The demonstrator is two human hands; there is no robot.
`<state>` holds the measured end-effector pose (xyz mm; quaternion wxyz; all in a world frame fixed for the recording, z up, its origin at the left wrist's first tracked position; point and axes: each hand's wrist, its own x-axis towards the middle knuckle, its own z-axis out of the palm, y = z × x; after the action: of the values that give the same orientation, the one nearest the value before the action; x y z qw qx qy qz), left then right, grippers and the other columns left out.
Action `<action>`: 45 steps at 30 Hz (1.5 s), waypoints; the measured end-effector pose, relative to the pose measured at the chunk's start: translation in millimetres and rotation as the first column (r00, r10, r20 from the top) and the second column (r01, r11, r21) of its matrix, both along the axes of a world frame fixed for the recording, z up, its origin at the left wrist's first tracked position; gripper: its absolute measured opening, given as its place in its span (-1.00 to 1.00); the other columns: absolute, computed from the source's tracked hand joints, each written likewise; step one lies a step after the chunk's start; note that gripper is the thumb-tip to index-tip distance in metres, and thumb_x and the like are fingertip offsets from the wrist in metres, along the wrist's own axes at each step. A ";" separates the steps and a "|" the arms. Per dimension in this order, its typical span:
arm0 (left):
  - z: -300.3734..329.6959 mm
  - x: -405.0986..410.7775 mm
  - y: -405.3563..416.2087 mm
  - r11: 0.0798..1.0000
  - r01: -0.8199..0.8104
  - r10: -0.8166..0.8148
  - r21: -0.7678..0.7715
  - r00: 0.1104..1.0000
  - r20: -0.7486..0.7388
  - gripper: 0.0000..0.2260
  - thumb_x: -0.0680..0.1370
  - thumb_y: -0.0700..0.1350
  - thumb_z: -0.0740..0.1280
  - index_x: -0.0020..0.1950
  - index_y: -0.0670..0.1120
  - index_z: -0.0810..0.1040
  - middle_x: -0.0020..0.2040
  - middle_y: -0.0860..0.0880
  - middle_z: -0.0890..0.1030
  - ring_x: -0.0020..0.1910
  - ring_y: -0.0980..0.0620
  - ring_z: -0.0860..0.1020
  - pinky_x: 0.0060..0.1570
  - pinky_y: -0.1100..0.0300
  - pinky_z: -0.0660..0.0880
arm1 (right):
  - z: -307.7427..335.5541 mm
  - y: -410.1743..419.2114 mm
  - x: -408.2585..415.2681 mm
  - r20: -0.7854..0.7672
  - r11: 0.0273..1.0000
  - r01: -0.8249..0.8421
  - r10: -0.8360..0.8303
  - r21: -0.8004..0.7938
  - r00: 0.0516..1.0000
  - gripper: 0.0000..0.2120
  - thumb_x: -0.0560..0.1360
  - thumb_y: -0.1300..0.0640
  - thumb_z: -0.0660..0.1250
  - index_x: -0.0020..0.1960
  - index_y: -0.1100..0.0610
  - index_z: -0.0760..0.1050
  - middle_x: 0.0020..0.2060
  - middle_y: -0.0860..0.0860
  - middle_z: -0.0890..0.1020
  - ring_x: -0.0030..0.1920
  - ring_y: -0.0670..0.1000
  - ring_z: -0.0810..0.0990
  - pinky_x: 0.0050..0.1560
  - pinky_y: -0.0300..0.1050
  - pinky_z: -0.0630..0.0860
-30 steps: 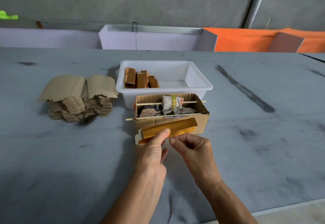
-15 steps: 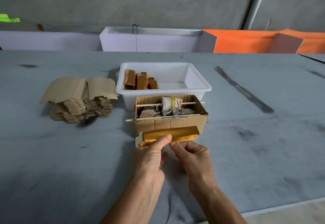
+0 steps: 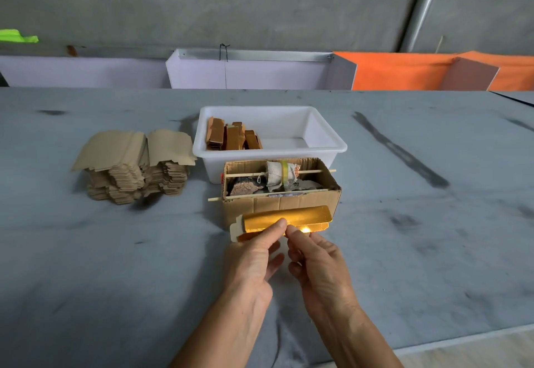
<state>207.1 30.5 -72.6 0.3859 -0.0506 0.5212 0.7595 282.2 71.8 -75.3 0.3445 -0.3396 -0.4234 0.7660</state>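
Note:
A shiny gold card blank (image 3: pixel 291 217), half folded into a long narrow shape, is held low in front of the cardboard box (image 3: pixel 280 191). My left hand (image 3: pixel 254 255) pinches its near edge with thumb and fingers. My right hand (image 3: pixel 315 258) pinches the same edge just to the right, fingertips almost meeting the left's. A white plastic tub (image 3: pixel 318 142) behind the box holds several folded gold-brown pieces (image 3: pixel 231 136) at its left end.
A stack of flat brown card blanks (image 3: pixel 135 165) sits at the left on the grey table (image 3: pixel 419 237). The cardboard box holds rags and a roll on two wooden sticks (image 3: pixel 274 172). Lilac and orange panels stand beyond the table's far edge.
The gold blank has been lowered slightly and folded over further, its top panel now standing up and catching the light. Both hands keep their pinch on its near edge.

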 end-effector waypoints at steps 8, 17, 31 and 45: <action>4.5 1.2 7.4 0.996 -0.010 -0.001 0.093 0.993 0.119 -0.66 0.39 -0.27 0.44 0.16 -0.20 0.54 0.01 -0.19 0.59 -0.05 -0.09 0.55 -0.23 0.12 0.50 | 4.8 -3.7 -0.8 0.049 0.991 0.012 -0.018 0.133 0.999 -0.55 0.47 0.22 0.37 -0.59 0.06 0.46 -0.59 -0.05 0.44 -0.54 -0.14 0.35 -0.50 -0.32 0.29; 5.6 -3.3 0.9 0.993 0.051 -0.062 0.106 0.992 0.108 -0.71 0.38 -0.17 0.46 0.06 -0.16 0.54 -0.10 -0.18 0.59 -0.17 -0.07 0.55 -0.26 0.13 0.48 | 9.0 -3.9 -0.2 0.009 0.984 -0.024 0.027 -0.178 1.000 -0.72 0.45 0.27 0.37 -0.41 0.10 0.46 -0.51 -0.03 0.47 -0.54 -0.14 0.39 -0.56 -0.31 0.30; -5.1 -3.0 -14.1 0.999 0.008 -0.003 0.046 0.995 -0.099 -0.90 0.40 -0.30 0.44 -0.22 -0.15 0.55 -0.42 -0.04 0.62 -0.43 0.09 0.55 -0.40 0.26 0.50 | 10.2 0.8 0.9 0.062 0.982 -0.020 0.032 -0.189 0.998 -0.87 0.40 0.27 0.43 -0.29 0.15 0.52 -0.39 0.05 0.59 -0.50 -0.11 0.44 -0.54 -0.28 0.34; 2.0 -17.8 -25.8 1.000 -0.028 0.029 0.009 0.975 -0.220 -0.91 0.46 -0.31 0.39 -0.18 -0.14 0.59 -0.42 -0.05 0.61 -0.44 0.08 0.56 -0.44 0.33 0.48 | 11.9 15.5 10.2 0.119 0.990 0.067 -0.052 -0.128 0.992 -0.81 0.38 0.27 0.45 -0.32 0.09 0.49 -0.42 0.01 0.53 -0.50 -0.13 0.44 -0.51 -0.29 0.34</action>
<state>189.3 4.7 -70.6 0.3149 0.0274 0.5577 0.7675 292.3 87.4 -63.5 0.3192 -0.4175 -0.3809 0.7608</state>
